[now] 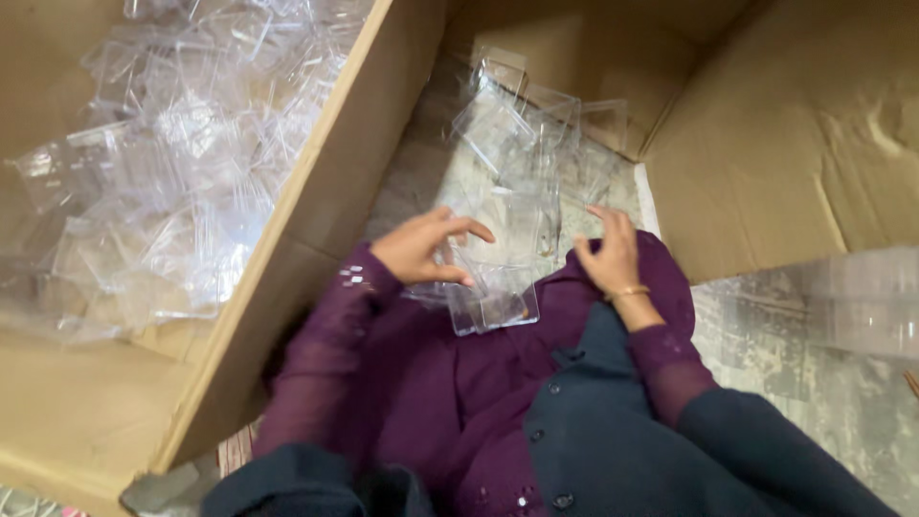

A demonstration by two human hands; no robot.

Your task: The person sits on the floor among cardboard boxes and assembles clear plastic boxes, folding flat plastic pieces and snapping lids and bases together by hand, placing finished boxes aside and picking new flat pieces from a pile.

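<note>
My left hand [424, 249] curls its fingers around the edge of a clear plastic box [493, 302] that rests on my purple-clad lap. My right hand [610, 252], with a gold bangle at the wrist, hovers just to the right of the same clear pieces, fingers spread, and I cannot tell whether it touches them. More clear plastic boxes [522, 144] lie in a loose heap on the floor just beyond both hands.
A large cardboard box [316, 220] on the left holds many clear plastic boxes [172, 163]. Flattened cardboard [795, 134] covers the floor at the right and back. A stack of clear plastic [866, 302] sits at the right edge on the patterned floor.
</note>
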